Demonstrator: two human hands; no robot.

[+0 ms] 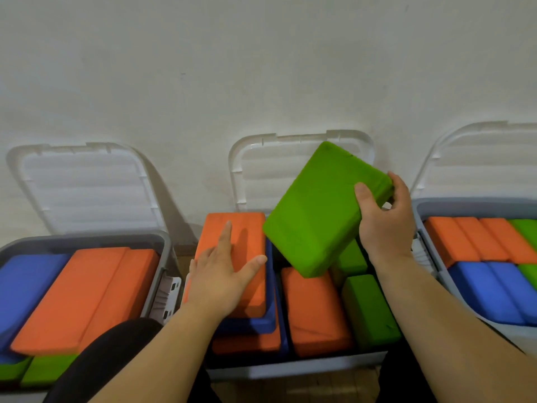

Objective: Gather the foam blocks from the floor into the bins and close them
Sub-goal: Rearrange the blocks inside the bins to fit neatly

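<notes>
While the right hand (383, 225) grips a green block (322, 210) by its near-right corner, thumb flat on the broad top face and fingers curled round the far edge, the block hangs tilted in the air. Its low corner dips toward the middle bin (290, 369); it does not appear to touch anything below.

Left hand (220, 274): fingers straight and spread, palm pressed flat on an orange block (250, 225), clasping nothing. That block lies topmost on a stack at the left side of the middle bin. A blue block (270, 315) sits directly under it, more orange below that (bottom of the stack is in shadow).

Under the held green block: a second orange block (316, 312) lying flat. Just right of it, below the right wrist, a dark green block (369, 309) stands on edge. Another green one shows partly behind the held block's low corner.

Behind the gripped block: the middle lid (261, 170), raised and leaning on the wall (261, 68).

Left of the left hand: left bin (87, 239), lid up, holding blue, orange and green blocks. Right of the right hand: right bin (421, 205), lid also up, with orange blocks in a row at the back, blue in front, green at the far edge.

Dark cloth (101, 359) lies below the left forearm.
</notes>
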